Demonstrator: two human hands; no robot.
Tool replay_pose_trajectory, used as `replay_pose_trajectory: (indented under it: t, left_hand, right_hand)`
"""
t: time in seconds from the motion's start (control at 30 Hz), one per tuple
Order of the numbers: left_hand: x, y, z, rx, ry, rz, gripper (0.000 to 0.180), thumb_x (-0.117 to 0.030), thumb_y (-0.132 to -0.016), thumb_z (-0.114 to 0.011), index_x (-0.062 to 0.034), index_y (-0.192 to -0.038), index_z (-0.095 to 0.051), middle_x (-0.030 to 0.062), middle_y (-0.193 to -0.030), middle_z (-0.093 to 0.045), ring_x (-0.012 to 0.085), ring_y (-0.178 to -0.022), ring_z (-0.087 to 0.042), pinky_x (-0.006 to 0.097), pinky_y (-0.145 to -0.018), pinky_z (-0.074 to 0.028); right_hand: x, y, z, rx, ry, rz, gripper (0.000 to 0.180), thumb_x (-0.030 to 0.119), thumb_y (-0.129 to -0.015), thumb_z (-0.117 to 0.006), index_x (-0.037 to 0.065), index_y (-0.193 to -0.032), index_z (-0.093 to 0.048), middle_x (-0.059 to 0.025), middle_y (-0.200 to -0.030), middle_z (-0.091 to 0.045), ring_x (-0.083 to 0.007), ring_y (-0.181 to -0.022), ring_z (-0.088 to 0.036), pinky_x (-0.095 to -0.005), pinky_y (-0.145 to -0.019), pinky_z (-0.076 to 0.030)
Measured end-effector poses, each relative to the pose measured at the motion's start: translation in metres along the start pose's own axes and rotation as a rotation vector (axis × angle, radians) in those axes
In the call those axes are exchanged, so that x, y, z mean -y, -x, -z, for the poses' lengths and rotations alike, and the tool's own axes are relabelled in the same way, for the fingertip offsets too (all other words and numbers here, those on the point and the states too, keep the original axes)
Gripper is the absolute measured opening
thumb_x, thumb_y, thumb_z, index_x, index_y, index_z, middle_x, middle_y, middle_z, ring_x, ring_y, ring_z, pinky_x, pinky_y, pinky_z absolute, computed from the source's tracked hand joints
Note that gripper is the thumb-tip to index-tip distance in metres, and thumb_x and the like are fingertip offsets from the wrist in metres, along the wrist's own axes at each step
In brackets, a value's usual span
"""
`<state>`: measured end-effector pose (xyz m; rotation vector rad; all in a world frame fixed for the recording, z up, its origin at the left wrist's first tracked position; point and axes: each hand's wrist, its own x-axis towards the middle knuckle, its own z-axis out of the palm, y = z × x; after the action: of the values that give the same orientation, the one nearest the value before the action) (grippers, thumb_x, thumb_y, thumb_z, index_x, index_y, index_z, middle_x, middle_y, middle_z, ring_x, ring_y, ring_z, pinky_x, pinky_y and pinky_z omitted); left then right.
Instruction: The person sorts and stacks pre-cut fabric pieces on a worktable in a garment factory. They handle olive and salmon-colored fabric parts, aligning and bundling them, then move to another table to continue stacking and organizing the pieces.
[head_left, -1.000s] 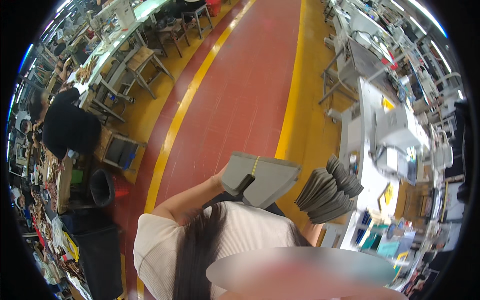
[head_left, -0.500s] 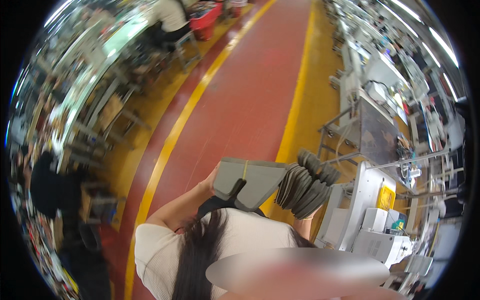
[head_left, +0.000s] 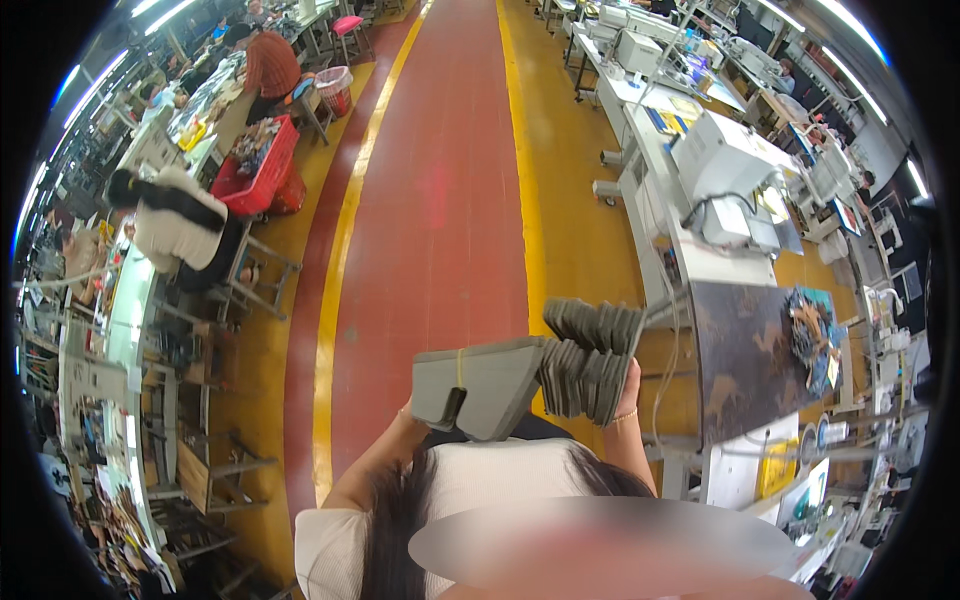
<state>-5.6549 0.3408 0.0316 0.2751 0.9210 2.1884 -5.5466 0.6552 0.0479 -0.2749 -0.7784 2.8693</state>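
I carry two lots of grey flat pieces in front of my chest. My left hand [head_left: 408,418] is under a thick grey bundle [head_left: 480,385] tied with a thin yellow band, and is mostly hidden by it. My right hand [head_left: 630,385] grips a fanned stack of grey pieces [head_left: 590,355] that touches the bundle's right side. Both forearms rise from the lower edge, over my white top and dark hair.
A red aisle [head_left: 440,200] with yellow lines runs ahead. On the right stands a long bench [head_left: 700,265] with white machines [head_left: 725,160] and a dark board [head_left: 750,360]. On the left are a red basket [head_left: 255,170], metal frames, tables and seated people.
The view has swung and moved along the aisle; different benches and people show at the sides. Both hands keep hold, and the fanned stack now sits against the bundle.
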Motion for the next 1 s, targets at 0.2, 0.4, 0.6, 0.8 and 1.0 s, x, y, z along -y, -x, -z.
replay_pose_trajectory:
  t: [0.2,0.4,0.6,0.8,1.0]
  left_hand:
    - [-0.104,-0.186,0.082,-0.127,0.051,-0.003,0.048,-0.035,-0.088,-0.058,-0.0018,-0.123,-0.056,0.0100,-0.115,-0.063,0.0190,-0.098,-0.063,0.033,-0.083,-0.052]
    - [-0.216,-0.405,0.161,-0.136,0.040,0.029,0.048,-0.036,-0.088,-0.057,-0.0019,-0.123,-0.056,0.0100,-0.115,-0.063,0.0191,-0.098,-0.063,0.033,-0.083,-0.052]
    - [-0.306,-0.642,0.208,-0.017,0.039,0.116,0.049,-0.036,-0.088,-0.057,-0.0020,-0.123,-0.056,0.0100,-0.115,-0.063,0.0191,-0.098,-0.063,0.033,-0.083,-0.052]
    - [-0.376,-0.867,0.269,0.034,0.030,0.150,0.049,-0.037,-0.088,-0.057,-0.0021,-0.123,-0.056,0.0101,-0.115,-0.063,0.0192,-0.098,-0.063,0.033,-0.083,-0.052]
    - [-0.488,-1.042,0.331,-0.047,0.006,0.145,0.050,-0.037,-0.088,-0.056,-0.0022,-0.123,-0.056,0.0101,-0.114,-0.063,0.0192,-0.098,-0.063,0.033,-0.083,-0.052]
  right_hand:
    - [0.020,-0.266,-0.031,0.064,-0.111,-0.210,0.058,0.047,-0.085,-0.060,0.004,-0.124,-0.054,-0.0145,-0.120,-0.060,-0.0310,-0.109,-0.059,-0.0471,-0.097,-0.046]
    - [0.031,-0.491,-0.054,0.020,-0.154,-0.210,0.055,0.043,-0.086,-0.061,0.005,-0.124,-0.054,-0.0141,-0.118,-0.061,-0.0302,-0.106,-0.060,-0.0458,-0.094,-0.048]
    - [0.089,-0.684,-0.067,-0.127,-0.223,-0.132,0.060,0.045,-0.083,-0.061,0.001,-0.124,-0.053,-0.0163,-0.118,-0.061,-0.0326,-0.108,-0.059,-0.0476,-0.098,-0.045]
    - [0.127,-0.912,-0.072,-0.091,-0.112,-0.025,0.063,0.045,-0.082,-0.064,0.001,-0.125,-0.052,-0.0163,-0.118,-0.061,-0.0319,-0.109,-0.059,-0.0475,-0.096,-0.047]
    - [0.170,-1.161,-0.122,0.019,-0.154,-0.219,0.059,0.044,-0.084,-0.062,0.003,-0.126,-0.052,-0.0151,-0.119,-0.060,-0.0309,-0.108,-0.059,-0.0453,-0.098,-0.045]
